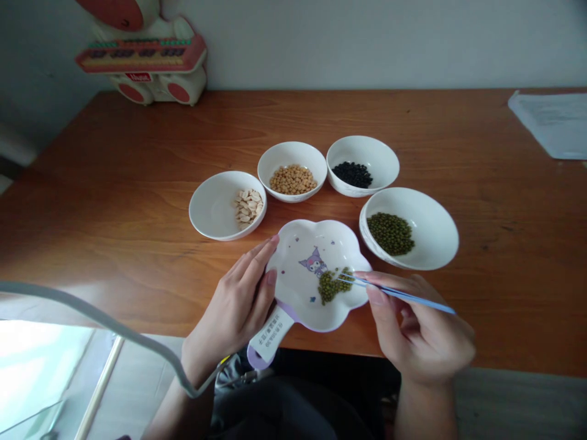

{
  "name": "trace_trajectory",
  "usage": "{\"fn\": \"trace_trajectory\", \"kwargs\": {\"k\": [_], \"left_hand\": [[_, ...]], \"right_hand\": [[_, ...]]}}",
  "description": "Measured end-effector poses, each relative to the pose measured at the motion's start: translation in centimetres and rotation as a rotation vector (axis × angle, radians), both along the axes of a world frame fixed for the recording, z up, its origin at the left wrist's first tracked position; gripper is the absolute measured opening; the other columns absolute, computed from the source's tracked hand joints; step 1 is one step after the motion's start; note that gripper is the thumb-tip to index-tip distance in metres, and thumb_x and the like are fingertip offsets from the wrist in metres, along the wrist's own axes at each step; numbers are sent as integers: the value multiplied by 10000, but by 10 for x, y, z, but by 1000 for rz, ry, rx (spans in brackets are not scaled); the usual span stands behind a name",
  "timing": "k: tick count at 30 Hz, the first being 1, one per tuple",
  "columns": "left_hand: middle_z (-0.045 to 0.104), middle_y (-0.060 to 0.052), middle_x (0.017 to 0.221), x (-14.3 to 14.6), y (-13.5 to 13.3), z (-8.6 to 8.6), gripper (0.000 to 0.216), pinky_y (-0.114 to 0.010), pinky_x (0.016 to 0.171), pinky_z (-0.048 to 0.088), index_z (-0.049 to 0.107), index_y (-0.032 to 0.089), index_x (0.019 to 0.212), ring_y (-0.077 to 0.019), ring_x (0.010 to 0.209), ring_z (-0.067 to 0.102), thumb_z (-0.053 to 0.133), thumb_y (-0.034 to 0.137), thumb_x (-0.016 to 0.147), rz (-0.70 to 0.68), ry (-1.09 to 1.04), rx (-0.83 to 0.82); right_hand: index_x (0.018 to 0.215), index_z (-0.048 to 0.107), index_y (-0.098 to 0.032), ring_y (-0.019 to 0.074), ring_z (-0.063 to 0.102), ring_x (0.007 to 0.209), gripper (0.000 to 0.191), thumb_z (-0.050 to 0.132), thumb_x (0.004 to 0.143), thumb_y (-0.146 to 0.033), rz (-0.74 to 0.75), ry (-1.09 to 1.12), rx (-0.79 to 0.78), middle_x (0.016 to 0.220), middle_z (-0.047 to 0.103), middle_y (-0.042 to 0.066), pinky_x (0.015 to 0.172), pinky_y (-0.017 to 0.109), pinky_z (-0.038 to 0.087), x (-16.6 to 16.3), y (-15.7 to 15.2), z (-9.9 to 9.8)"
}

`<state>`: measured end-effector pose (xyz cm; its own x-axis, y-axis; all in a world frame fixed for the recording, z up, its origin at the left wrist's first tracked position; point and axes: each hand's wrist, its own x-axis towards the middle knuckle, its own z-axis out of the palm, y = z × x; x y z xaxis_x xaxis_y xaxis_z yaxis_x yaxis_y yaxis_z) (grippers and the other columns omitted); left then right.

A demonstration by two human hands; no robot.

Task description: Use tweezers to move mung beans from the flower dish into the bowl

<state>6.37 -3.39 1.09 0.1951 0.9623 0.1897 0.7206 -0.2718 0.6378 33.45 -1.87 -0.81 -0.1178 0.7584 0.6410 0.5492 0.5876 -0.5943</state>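
My left hand [238,296] grips the left edge of a white flower-shaped dish [293,281] with a purple rim and a cartoon figure inside. A labelled handle [271,333] sticks out toward me, below that hand. My right hand [419,324] pinches light-blue tweezers [408,296], whose tips are at a small heap of green mung beans [328,288] in the dish. Whether a bean is between the tips I cannot tell. Just beyond the right hand, a white bowl [433,226] holds more mung beans [391,233].
Behind the dish stand a bowl [208,205] of peeled peanut halves, a bowl [292,153] of soybeans and a bowl [380,162] of black beans. A toy keyboard figure [142,58] is at the back left, papers [557,125] at the right. A grey cable [92,308] crosses the lower left.
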Motion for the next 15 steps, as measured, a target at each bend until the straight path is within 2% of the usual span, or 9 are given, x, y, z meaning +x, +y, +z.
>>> {"fn": "trace_trajectory", "kwargs": {"k": [8,15], "left_hand": [[652,-143,1589,0,0,0,495,-374,1249,550,486,171,1644,-255,1460,655,478,274,1160,11,1,-11],[656,-143,1581,-1,0,0,491,-393,1245,560,486,175,1641,-254,1449,663,478,274,1161,14,0,-14]], "right_hand": [[1181,765,-232,204,832,907,308,769,936,-46,53,-70,-47,1092,862,40,830,325,661,-2,6,-1],[1161,774,-232,198,838,903,268,764,949,-68,32,-89,-50,1091,865,32,847,311,672,-1,6,-2]]}}
